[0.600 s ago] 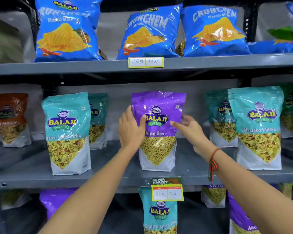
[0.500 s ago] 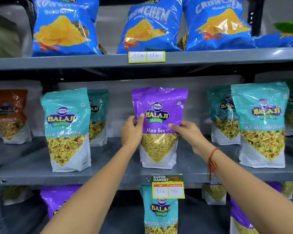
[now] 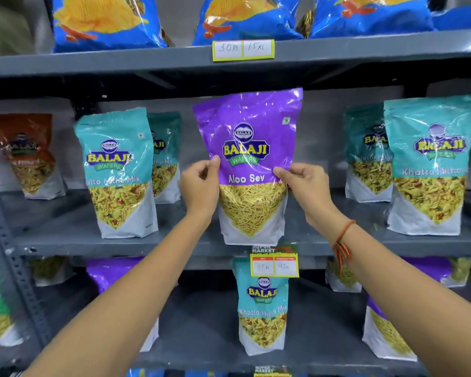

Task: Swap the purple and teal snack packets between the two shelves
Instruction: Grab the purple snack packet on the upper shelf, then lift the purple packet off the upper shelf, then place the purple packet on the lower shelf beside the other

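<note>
Aloo Sev packet (image 3: 252,170) btwn both hands, Khatta Mitha packet (image 3: 263,306) on shelf (image 3: 201,330) below

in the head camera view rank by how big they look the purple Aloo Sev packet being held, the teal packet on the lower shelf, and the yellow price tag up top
1. purple Aloo Sev packet, held nearer the camera, which inflates it
2. teal Khatta Mitha Mix packet
3. yellow price tag

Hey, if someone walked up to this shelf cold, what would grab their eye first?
The purple Aloo Sev packet, dead centre at the middle shelf, pinched at its sides by the left hand and right hand. Teal Khatta Mitha packets flank it, the nearest left one standing upright. Above, bright blue chip bags line the top shelf.
</note>
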### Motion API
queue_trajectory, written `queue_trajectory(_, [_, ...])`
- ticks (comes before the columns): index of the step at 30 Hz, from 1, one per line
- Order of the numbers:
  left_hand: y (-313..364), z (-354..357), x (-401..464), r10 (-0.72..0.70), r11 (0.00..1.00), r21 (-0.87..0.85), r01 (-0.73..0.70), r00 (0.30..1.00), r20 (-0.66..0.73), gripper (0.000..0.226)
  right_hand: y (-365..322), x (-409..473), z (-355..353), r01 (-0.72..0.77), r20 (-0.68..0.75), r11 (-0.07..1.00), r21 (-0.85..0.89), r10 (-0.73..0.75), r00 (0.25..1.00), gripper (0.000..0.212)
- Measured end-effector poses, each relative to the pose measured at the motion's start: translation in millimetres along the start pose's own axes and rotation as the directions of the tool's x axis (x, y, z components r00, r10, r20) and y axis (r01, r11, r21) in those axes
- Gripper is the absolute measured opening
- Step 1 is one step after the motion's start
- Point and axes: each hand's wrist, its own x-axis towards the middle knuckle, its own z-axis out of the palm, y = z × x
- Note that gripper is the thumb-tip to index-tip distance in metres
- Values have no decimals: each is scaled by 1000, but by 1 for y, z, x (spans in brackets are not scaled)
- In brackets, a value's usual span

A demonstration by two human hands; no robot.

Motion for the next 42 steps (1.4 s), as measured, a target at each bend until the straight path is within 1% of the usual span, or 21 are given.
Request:
queue_trajectory(1, [4,-9,-5,30,999,-13,-30,999,-24,39,-3,-7,2,10,7,1000,26,-11,1000,30])
queue_trajectory(4, [9,-40,-23,77,995,-51,-81,993,-90,29,-9,-34,10,-6,75,991,133,-4,997,22])
queue_trajectory(5, [9,-51,-30,85,994,-53,-91,991,-105,27,-8,-44,14,-13,106,985,170,-5,994,24])
queue_trajectory(7, [9,-74,-49,88,993,-63,-96,989,-116,26,0,-67,23,-38,157,977,210,5,988,37])
queue_trajectory(10, [-5,-108,-83,54,998,-4,-55,994,-94,32,17,-107,33,-99,258,962,256,31,966,22])
queue_trajectory(11, [-16,-120,-96,42,999,27,-40,995,-85,31,25,-120,37,-100,297,967,234,27,955,27])
queue_trajectory(13, [-41,-141,-121,6,997,74,0,996,-86,23,42,-144,45,-79,359,988,135,26,933,47])
queue_trajectory(14, [-54,-149,-133,-20,995,92,29,995,-94,20,54,-153,51,-81,383,993,91,41,923,52])
queue_trajectory(17, [-95,-166,-166,-89,977,185,110,989,-115,18,93,-175,67,-104,431,994,-28,106,896,59])
queue_trajectory(19, [-121,-171,-181,-171,952,237,192,979,-108,16,122,-185,78,-101,435,986,-129,148,888,63])
queue_trajectory(23, [-163,-169,-187,-259,888,379,259,964,-54,15,182,-187,105,-292,366,927,-237,363,857,54])
queue_trajectory(25, [-182,-165,-183,-315,853,418,313,947,-67,18,207,-184,122,-341,325,905,-255,412,851,60])
queue_trajectory(26, [-195,-164,-182,-342,835,433,338,937,-73,25,217,-182,129,-359,299,894,-268,432,851,56])
queue_trajectory(28, [-220,-164,-179,-380,820,437,369,923,-68,43,227,-178,140,-394,242,873,-288,464,852,39])
queue_trajectory(29, [-232,-164,-177,-389,812,446,376,919,-66,47,231,-177,146,-418,215,861,-290,484,848,32])
queue_trajectory(30, [-241,-163,-176,-393,802,462,380,917,-72,49,235,-175,151,-434,192,855,-286,495,848,27])
queue_trajectory(32, [-253,-158,-173,-401,783,480,396,911,-97,53,240,-173,159,-437,159,851,-290,493,855,26])
queue_trajectory(35, [-265,-155,-175,-402,759,518,394,910,-103,61,250,-177,164,-439,163,843,-310,502,849,34])
queue_trajectory(37, [-272,-156,-178,-398,758,530,381,913,-87,63,258,-183,163,-418,165,860,-294,476,864,42])
queue_trajectory(40, [-276,-154,-183,-416,758,521,392,906,-76,55,264,-185,163,-401,166,868,-292,459,873,43])
queue_trajectory(42, [-272,-149,-184,-473,735,501,456,875,-103,46,265,-183,162,-417,190,867,-273,473,860,37])
